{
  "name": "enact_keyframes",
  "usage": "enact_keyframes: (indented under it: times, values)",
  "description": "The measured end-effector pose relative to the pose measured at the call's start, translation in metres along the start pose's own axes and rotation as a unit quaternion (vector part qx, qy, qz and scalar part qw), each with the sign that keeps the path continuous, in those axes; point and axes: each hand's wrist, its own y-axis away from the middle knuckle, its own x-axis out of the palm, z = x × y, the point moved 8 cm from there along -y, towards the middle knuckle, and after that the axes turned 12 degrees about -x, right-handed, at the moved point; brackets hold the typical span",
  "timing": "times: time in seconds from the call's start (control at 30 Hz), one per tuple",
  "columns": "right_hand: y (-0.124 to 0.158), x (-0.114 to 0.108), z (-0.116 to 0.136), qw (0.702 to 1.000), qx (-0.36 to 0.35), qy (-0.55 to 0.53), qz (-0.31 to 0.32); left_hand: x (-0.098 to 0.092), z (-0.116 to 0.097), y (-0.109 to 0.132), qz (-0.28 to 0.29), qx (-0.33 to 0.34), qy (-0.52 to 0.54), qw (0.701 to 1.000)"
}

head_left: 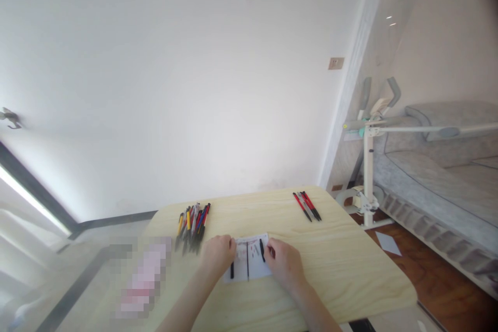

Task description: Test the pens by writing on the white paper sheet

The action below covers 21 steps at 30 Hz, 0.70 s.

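Observation:
A small white sheet of paper lies on the table between my hands. On it are a thin dark stick, a black pen-like piece at the right, a short black piece at the left and several tiny red and grey bits or marks, too small to make out. My left hand is closed at the sheet's left edge, its fingers curled. At the right edge my right hand is also closed, fingertips right beside the black pen-like piece. What either hand grips is hidden.
A bunch of pens in several colours lies at the table's back left. Several red, grey and black pens lie at the back right. Behind the wooden table rises a white wall. Exercise equipment and a grey sofa stand right.

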Motion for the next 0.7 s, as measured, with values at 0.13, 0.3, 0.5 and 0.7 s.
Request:
enact_keyframes:
  times: [0.13, 0.3, 0.5, 0.7]
  values:
    - [0.001, -0.001, 0.000, 1.000, -0.002, 0.002, -0.002, 0.000, 0.013, -0.004, -0.003, -0.017, 0.008, 1.000]
    - [0.001, 0.000, 0.000, 1.000, -0.004, 0.005, -0.006, 0.003, 0.025, -0.007, -0.006, -0.028, 0.021, 0.999]
    - [0.001, 0.001, 0.000, 1.000, -0.007, 0.001, -0.008, 0.007, 0.029, -0.004, -0.004, -0.014, 0.053, 0.998]
    - [0.001, 0.001, 0.001, 1.000, -0.008, 0.003, -0.008, 0.010, 0.024, 0.000, -0.003, 0.015, 0.090, 0.996]
